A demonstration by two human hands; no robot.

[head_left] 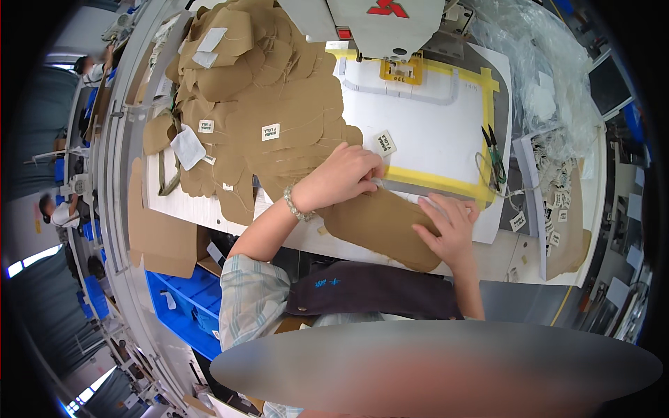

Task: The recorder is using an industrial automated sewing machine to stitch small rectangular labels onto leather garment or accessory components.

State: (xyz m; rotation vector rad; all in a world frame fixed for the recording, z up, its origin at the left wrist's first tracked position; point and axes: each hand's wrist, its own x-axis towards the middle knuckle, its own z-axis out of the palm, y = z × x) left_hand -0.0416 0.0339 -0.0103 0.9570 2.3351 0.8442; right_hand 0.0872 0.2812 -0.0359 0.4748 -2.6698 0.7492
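Note:
A brown cut fabric piece [380,226] lies at the table's near edge, in front of me. My left hand [343,177], with a beaded bracelet at the wrist, is closed in a pinch over the piece's upper left edge. A small whitish bit shows at its fingertips, too small to name. My right hand [451,226] rests on the right end of the piece with its fingers spread. Just above my left hand a white printed label [384,143] lies on the white sheet [418,132], which is bordered with yellow tape.
Overlapping brown fabric pieces [279,90] heap up at the left. The sewing machine head [390,28], with a yellow clamp foot [402,70], overhangs the far side. Black-handled snips [494,157] lie right, near a tray of labels [557,202]. A blue crate [185,306] stands below left.

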